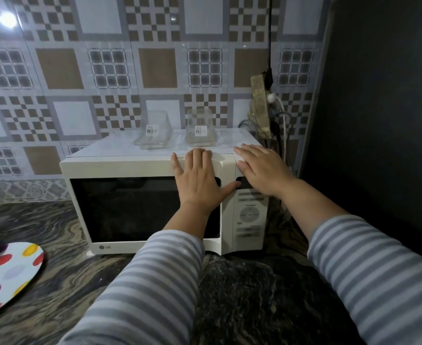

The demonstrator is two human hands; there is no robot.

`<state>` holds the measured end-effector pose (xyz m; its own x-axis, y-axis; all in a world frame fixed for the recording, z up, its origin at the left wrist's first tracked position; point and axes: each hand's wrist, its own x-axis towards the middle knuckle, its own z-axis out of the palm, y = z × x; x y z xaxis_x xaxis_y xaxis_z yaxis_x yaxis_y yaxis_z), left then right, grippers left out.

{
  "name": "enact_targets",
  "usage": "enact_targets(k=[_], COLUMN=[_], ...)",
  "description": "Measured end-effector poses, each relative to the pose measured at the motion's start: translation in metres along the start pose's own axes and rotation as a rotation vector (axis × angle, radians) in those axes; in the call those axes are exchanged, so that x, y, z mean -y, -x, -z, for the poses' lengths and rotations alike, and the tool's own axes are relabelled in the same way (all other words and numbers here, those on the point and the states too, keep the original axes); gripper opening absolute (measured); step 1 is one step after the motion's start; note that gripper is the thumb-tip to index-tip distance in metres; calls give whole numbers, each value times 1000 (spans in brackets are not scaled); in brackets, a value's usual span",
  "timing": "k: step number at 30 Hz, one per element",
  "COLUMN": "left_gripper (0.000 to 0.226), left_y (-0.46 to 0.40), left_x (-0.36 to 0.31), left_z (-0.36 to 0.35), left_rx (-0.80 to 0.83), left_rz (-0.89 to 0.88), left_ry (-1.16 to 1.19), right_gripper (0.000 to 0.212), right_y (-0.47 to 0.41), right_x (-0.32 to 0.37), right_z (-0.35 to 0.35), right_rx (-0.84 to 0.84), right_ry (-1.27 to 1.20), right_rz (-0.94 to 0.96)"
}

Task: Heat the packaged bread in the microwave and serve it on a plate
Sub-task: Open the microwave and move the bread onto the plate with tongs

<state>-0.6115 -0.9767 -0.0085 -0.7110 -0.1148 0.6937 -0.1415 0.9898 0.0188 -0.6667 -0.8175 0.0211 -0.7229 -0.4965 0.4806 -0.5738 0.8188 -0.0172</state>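
Note:
A white microwave (pixel 120 168) stands on the dark marbled counter with its door closed and its window dark. My left hand (pixel 197 180) lies flat on the door's upper right corner, fingers curled over the top edge. My right hand (pixel 262 170) rests flat on the top of the control panel, covering part of the display. Neither hand holds anything. A white plate with coloured dots (pixel 8 275) lies at the counter's left edge. No packaged bread is visible.
Two clear glass dishes (pixel 152 131) (pixel 201 130) with barcode labels sit on top of the microwave. A power strip with plugs and cables (pixel 262 108) hangs on the tiled wall behind its right side. A dark wall (pixel 379 95) closes off the right.

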Motion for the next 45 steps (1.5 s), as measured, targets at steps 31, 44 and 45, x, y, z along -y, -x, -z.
enact_targets(k=[31, 44, 45], left_gripper=[92, 128, 129], left_y=[19, 83, 91], left_x=[14, 88, 93], left_z=[50, 100, 106], left_rx=[5, 240, 246], left_rz=[-154, -244, -238], left_ry=[152, 161, 177], right_gripper=[49, 48, 48], right_y=[3, 103, 111], right_x=[25, 146, 159], right_z=[31, 48, 51], right_rx=[181, -65, -80], right_ry=[-48, -200, -188], right_rz=[-130, -116, -126])
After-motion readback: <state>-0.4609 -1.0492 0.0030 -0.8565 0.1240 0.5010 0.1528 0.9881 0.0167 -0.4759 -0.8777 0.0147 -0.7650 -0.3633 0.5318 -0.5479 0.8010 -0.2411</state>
